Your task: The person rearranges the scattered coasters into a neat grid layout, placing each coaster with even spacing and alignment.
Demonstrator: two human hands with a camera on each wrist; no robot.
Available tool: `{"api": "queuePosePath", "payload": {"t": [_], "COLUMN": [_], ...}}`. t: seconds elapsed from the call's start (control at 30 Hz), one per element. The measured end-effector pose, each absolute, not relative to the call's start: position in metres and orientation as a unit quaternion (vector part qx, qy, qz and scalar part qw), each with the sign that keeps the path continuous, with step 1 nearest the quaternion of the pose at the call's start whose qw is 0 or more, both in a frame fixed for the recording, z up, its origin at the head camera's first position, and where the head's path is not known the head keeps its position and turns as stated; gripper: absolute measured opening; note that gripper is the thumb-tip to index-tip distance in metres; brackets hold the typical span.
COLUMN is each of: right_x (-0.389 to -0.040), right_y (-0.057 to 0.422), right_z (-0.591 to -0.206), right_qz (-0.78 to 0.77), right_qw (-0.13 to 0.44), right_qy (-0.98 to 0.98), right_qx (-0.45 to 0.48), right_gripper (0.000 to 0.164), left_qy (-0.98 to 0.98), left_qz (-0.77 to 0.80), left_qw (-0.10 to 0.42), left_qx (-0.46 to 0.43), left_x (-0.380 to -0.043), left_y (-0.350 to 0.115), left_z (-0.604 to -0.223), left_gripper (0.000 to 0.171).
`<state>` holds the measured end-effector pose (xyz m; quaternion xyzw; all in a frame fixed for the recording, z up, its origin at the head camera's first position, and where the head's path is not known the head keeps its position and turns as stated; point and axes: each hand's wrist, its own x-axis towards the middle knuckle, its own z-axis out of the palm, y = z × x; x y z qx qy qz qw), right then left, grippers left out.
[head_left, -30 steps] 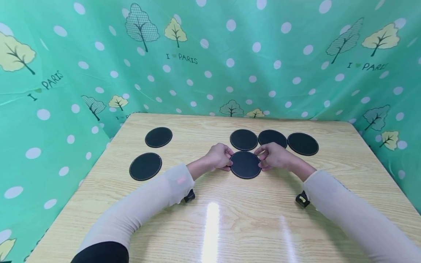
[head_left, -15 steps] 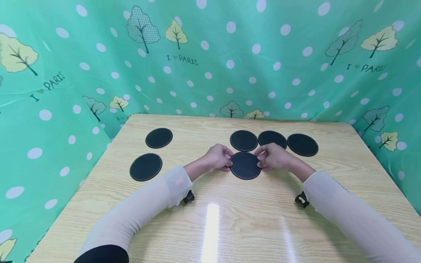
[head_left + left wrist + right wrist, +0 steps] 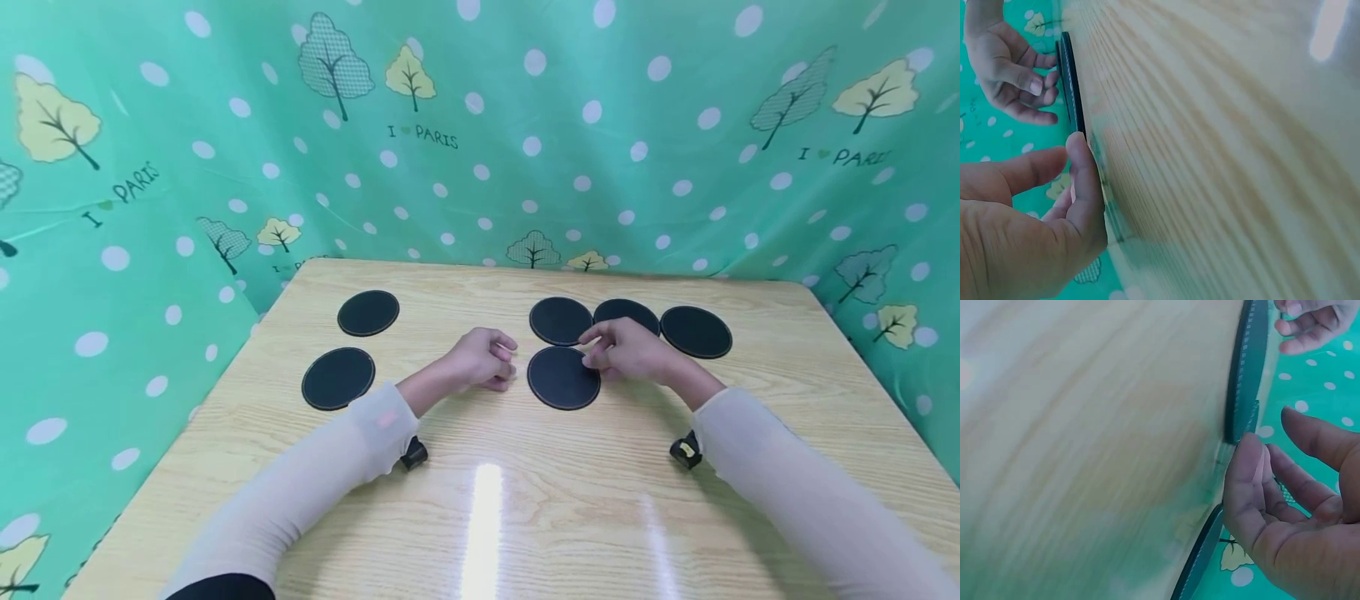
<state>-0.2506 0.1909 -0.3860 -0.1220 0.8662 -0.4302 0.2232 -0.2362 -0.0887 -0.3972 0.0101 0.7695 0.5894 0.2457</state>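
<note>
A round black coaster (image 3: 562, 387) with a stitched rim lies flat on the wooden table, just in front of another black coaster (image 3: 560, 321). To its left, my left hand (image 3: 478, 360) is apart from it, fingers loosely bent around nothing. My right hand (image 3: 632, 350) hovers at its right edge with thumb and fingers spread; the right wrist view shows a fingertip close to the coaster's edge (image 3: 1249, 369), and whether they touch is unclear. Part of a coaster (image 3: 626, 312) in the back row is hidden behind this hand. At that row's right end lies a further coaster (image 3: 696, 332).
Two more black coasters lie at the table's left, one near (image 3: 337, 379) and one farther back (image 3: 367, 313). A green curtain (image 3: 480, 200) with white dots and trees stands behind the table (image 3: 570, 500). Small black devices show under both wrists.
Both hands held the front coaster by its sides before. My left hand has let go and moved left; my right hand has loosened its fingers and stays at the edge. The coaster stays in place.
</note>
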Motion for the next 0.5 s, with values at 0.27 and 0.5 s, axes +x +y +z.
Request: {"api": "queuePosePath", "payload": {"t": [0.27, 0.5], "right_x": [-0.256, -0.259], "right_y": [0.171, 0.146], "right_z": [-0.380, -0.382], "right_qz": [-0.426, -0.440], "right_qw": [0.219, 0.226], "right_qy": [0.869, 0.857], "right_qx": [-0.129, -0.142], "right_gripper": [0.041, 0.039], "left_qy": [0.783, 0.792], "left_qz": [0.578, 0.569], "left_qw": [0.229, 0.222], "left_qx": [-0.004, -0.004], "left_x": [-0.231, -0.226], "left_y": [-0.115, -0.139], "left_z": [-0.393, -0.387], "left_gripper": [0.046, 0.047]}}
